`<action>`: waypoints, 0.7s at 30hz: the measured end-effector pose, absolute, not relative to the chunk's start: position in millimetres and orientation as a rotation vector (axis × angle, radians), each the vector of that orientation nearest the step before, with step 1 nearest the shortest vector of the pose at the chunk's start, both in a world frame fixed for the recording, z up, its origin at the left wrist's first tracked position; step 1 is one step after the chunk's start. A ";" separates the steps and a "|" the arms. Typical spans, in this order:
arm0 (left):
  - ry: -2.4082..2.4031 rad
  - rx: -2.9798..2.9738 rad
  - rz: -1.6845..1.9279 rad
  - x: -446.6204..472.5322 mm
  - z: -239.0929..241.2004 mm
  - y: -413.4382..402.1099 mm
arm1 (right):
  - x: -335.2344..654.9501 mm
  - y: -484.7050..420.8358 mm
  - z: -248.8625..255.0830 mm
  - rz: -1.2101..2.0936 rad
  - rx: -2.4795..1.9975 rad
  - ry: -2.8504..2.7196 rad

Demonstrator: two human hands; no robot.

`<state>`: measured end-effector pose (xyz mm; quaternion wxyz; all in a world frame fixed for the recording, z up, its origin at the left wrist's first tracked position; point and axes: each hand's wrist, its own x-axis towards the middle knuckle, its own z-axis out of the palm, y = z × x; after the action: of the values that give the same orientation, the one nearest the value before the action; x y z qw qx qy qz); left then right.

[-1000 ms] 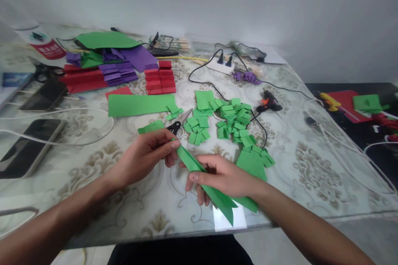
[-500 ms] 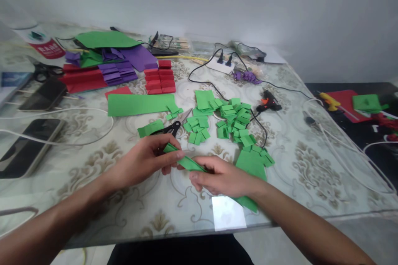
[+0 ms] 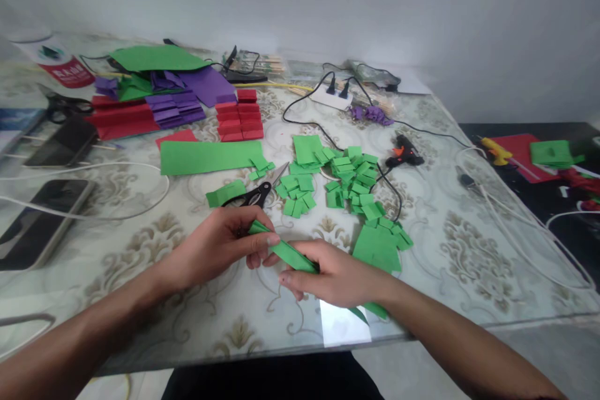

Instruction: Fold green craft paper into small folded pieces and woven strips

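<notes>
Between my two hands runs a narrow folded strip of green paper (image 3: 293,256), slanting down to the right above the table. My left hand (image 3: 232,240) pinches its upper end between thumb and fingers. Further along, my right hand (image 3: 328,272) is closed around the strip, and a pointed green end shows below that wrist. Black-handled scissors (image 3: 257,192) lie just beyond my left hand, blades apart. Several small folded green paper pieces (image 3: 351,178) are heaped past my hands. A larger green sheet (image 3: 377,247) lies beside my right forearm.
A long green strip (image 3: 206,158), red folded pieces (image 3: 240,122) and purple folded paper (image 3: 175,109) lie further back. A black glue gun (image 3: 403,151) rests at right, its cord leading to a white power strip (image 3: 330,98). Two phones (image 3: 44,219) and a white cable occupy the left.
My right thumb has shifted slightly left and down, off the strip's face, so more of the strip shows. My left hand keeps its pinch almost in place.
</notes>
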<state>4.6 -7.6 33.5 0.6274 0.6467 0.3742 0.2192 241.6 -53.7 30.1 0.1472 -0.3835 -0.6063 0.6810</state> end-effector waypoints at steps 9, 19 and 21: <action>0.881 1.472 0.498 4.9 36.9 -10.2 | 240.4 -54.9 31.5 2.080 -1.123 -1.664; 0.901 1.505 0.518 8.3 35.7 -9.8 | 239.1 -55.3 25.6 1.904 -1.116 -1.697; 0.927 1.505 0.589 7.2 33.7 -8.9 | 240.2 -54.8 25.4 1.947 -1.105 -1.665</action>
<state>7.2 -8.9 33.7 0.5965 0.6483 0.3994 0.2536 240.2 -54.8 25.4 0.1748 -0.3900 -0.5875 0.6871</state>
